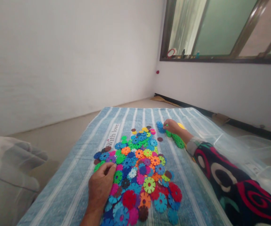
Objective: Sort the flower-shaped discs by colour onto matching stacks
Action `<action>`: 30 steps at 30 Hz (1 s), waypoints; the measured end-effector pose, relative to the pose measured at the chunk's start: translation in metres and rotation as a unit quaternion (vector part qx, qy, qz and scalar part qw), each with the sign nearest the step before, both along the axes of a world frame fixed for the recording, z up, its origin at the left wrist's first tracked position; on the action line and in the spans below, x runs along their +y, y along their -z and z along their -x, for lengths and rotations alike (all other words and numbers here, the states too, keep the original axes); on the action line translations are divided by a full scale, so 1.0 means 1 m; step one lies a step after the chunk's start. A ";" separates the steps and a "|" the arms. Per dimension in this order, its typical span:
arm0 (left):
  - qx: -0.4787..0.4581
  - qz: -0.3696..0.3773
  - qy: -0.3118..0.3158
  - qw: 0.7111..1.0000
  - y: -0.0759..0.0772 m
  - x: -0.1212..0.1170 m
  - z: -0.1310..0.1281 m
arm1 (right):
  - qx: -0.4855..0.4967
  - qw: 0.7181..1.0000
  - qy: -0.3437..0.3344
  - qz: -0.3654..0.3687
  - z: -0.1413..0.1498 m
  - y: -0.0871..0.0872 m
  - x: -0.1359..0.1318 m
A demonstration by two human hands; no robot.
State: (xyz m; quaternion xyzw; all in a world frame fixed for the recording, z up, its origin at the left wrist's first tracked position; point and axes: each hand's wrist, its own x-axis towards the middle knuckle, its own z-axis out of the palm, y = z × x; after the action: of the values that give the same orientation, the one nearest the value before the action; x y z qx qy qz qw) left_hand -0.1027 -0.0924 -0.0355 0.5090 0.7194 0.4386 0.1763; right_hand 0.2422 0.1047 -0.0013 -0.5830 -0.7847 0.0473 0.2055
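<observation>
Loose discs (132, 173) are lying piled mid-cloth (67, 175); green discs (178, 141) are sitting just beside the right hand (172, 126) at its wrist, so a low sweep could be scattering them. Left hand (102, 185) is resting curled at pile's left edge, right is stretching far over by blue discs (159, 127), fingers bunched; can't tell whether either's clamping anything.

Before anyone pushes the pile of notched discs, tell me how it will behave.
The pile should spread rather than shift as one, since its notched discs seem loosely heaped. Each is probably light and stiff, looking like thin plastic. Most lie flat over the striped cloth, so they will likely slide rather than roll.
</observation>
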 end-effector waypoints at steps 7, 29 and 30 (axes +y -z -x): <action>0.011 -0.005 0.003 1.000 0.001 0.001 0.000 | -0.033 0.999 -0.001 0.012 -0.005 0.012 0.008; 0.013 -0.027 0.013 0.999 0.001 0.000 -0.004 | -0.041 0.973 -0.223 0.034 0.089 -0.010 -0.097; 0.013 -0.029 0.013 0.999 0.001 0.000 -0.004 | -0.037 0.967 -0.251 0.033 0.096 -0.009 -0.104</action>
State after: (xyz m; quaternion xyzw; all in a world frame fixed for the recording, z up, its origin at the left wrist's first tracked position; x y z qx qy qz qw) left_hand -0.0987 -0.0929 -0.0367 0.5288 0.7020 0.4502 0.1579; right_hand 0.1465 0.0008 0.0078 -0.3756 -0.9108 0.1017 0.1381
